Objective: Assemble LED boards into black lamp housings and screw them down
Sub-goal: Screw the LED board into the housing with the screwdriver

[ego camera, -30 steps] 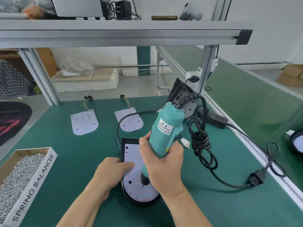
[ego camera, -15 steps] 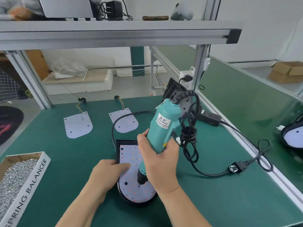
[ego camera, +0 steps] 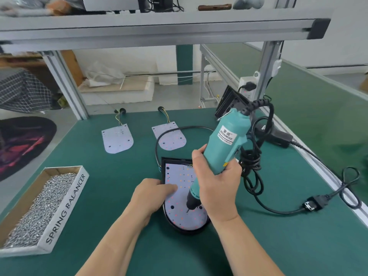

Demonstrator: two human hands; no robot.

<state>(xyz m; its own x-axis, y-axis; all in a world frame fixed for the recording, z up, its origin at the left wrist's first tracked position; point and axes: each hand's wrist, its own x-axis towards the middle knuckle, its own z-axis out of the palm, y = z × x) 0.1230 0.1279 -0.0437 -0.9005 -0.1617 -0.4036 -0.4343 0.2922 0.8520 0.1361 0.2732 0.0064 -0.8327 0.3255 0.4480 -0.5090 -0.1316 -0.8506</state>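
— What's nearest you?
— My left hand point(ego camera: 153, 194), fingers laid flat on the LED board point(ego camera: 179, 176), pressing it into the black housing point(ego camera: 186, 230) on the green mat point(ego camera: 119, 246). My right hand point(ego camera: 217, 188) is wrapped round the teal screwdriver point(ego camera: 225, 144), whose bit stands on the board's near end.
— Any writing?
— The tool's label reads KEENWISE. Left of me, the cardboard box point(ego camera: 65, 208) of silver screws point(ego camera: 43, 204) says SPRING BALANCER on its side.
— And farther off?
— The black cord point(ego camera: 253, 166) loops right to a plug point(ego camera: 312, 204). Beyond the housing lie the left loose board point(ego camera: 117, 139) and the right loose board point(ego camera: 169, 136), apart from each other. The spare housings point(ego camera: 229, 100) lean at the far right.
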